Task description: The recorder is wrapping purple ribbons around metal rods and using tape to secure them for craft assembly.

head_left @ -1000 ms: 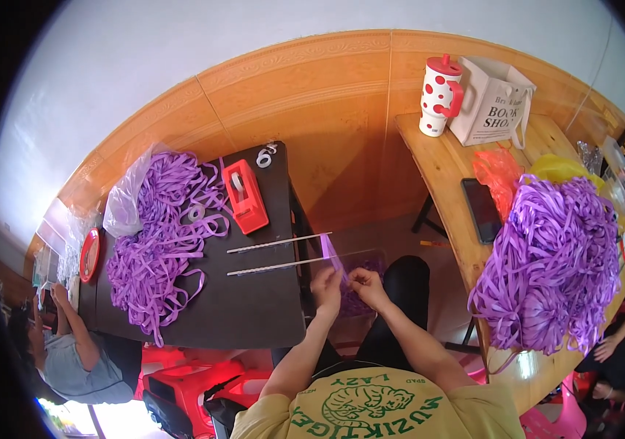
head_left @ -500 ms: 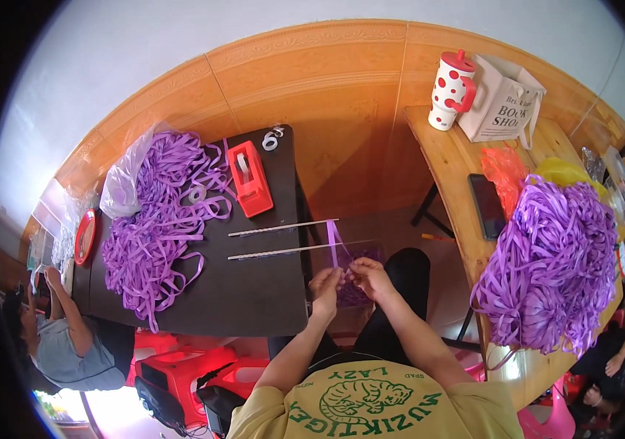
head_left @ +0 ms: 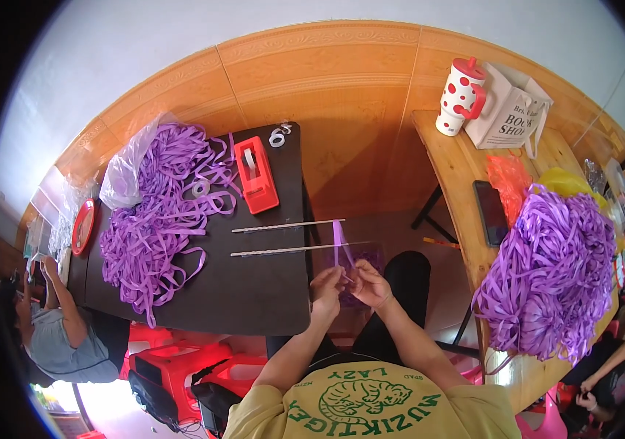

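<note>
Two thin rods [head_left: 268, 227] lie across the dark table and jut past its right edge. A purple ribbon [head_left: 338, 235] hangs looped over their free ends, and its tails run down toward me. My left hand [head_left: 326, 287] is closed, thumb and fingers pinching one ribbon tail. Close beside it on the right, my right hand [head_left: 371, 286] has its fingers pinched around the other tail. The very ends of the ribbon are partly hidden by my fingers. Below the rods, a container with more purple ribbon shows partly behind my hands.
A heap of purple ribbon [head_left: 148, 252], a red tape dispenser [head_left: 257, 175] and tape rolls [head_left: 277, 139] lie on the dark table [head_left: 254, 300]. On the wooden table at right are a larger ribbon pile [head_left: 550, 274], phone [head_left: 490, 212], spotted tumbler [head_left: 458, 99] and bag [head_left: 506, 110]. Other people sit at both sides.
My right hand has turned and lowered slightly beside the left, drawing the ribbon tail with it. The ribbon stays looped over the rods. The whole view has shifted slightly.
</note>
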The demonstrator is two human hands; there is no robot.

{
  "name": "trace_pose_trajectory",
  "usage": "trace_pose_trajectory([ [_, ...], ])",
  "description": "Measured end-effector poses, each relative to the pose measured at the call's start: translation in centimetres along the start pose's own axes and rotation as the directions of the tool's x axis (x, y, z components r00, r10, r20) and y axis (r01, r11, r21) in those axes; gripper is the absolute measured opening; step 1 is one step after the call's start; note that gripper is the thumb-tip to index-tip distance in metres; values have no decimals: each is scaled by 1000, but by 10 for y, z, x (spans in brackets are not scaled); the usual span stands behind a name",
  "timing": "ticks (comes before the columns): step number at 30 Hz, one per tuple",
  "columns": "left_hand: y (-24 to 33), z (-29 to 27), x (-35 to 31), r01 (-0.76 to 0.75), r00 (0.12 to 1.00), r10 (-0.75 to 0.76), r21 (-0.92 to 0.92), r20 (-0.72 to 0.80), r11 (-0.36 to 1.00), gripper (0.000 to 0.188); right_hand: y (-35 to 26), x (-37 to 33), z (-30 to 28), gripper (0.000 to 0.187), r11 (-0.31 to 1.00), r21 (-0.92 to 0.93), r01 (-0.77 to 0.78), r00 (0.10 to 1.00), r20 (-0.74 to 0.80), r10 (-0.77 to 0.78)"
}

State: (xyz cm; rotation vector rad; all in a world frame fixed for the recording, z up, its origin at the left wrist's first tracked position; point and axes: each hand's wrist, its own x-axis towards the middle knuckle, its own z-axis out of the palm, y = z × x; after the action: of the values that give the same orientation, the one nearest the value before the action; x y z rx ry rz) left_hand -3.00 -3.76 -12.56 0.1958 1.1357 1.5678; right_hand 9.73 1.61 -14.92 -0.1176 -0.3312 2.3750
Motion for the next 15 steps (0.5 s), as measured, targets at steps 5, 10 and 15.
trace_pose_trajectory([
  [5,5,0,-3,-5,991,6,-8,133,1000,9,2,3,1,12,999,30,-30,995,-90,33],
  [10,13,7,-10,-123,974,75,219,215,968,9,5,11,3,15,995,-99,-27,972,-234,3],
  [15,7,-1,-1,-299,925,228,213,303,930,14,5,18,7,19,947,-313,-68,959,-281,-24],
])
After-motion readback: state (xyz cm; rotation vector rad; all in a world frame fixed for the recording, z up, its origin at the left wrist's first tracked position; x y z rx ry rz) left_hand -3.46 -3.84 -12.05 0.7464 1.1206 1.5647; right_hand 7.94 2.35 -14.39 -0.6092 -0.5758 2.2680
